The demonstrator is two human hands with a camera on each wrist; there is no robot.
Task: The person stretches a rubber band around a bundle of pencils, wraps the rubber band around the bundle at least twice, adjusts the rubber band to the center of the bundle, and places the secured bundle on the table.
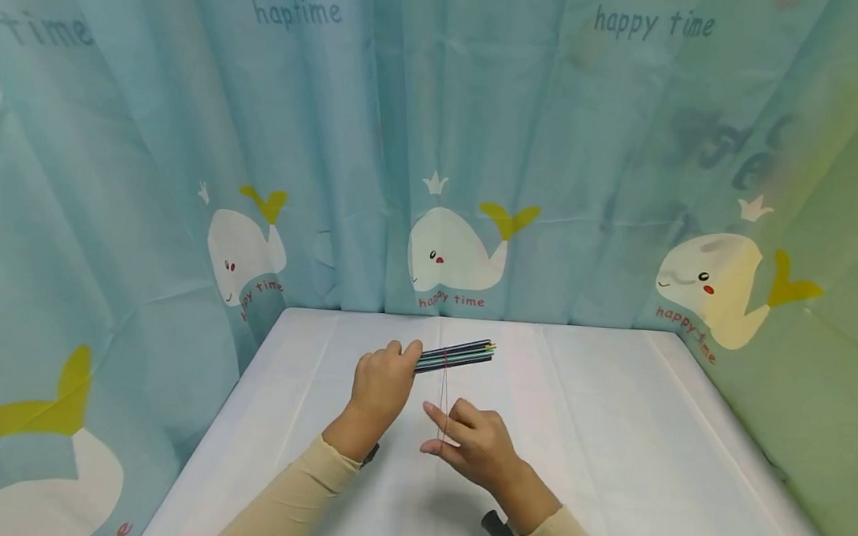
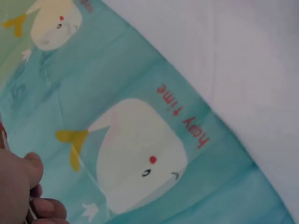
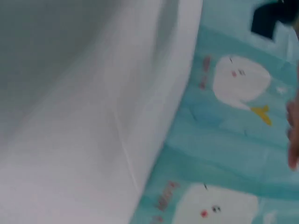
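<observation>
Bundle of sticks [image 1: 468, 356]: slim, mostly dark, held above the counter [image 1: 643, 433]; the far ends show past the fist, a bit of yellow among them, while the rest is covered, so the count cannot be made out.
Red band [image 1: 447, 391]: wrapped round the bundle, its 2 thin strands drawn down toward the wearer; where they meet the skin is too fine to follow.
Left hand [image 1: 384, 381]: back turned up, fingers curled and gripping the bundle, thumb along the top; the left wrist view cuts it off at the lower left corner, with only a sliver of stick.
Right hand [image 1: 483, 443]: lower and nearer the wearer, index and thumb stretched out and spread apart at the strands, the other fingers bent; in the right wrist view only blurred fingertips reach the edge.
Sleeves [image 1: 301, 484]: beige, both forearms angled inward, cut by the bottom edge.
Black wrist device [image 1: 498, 529]: beside the right wrist, partly hidden.
</observation>
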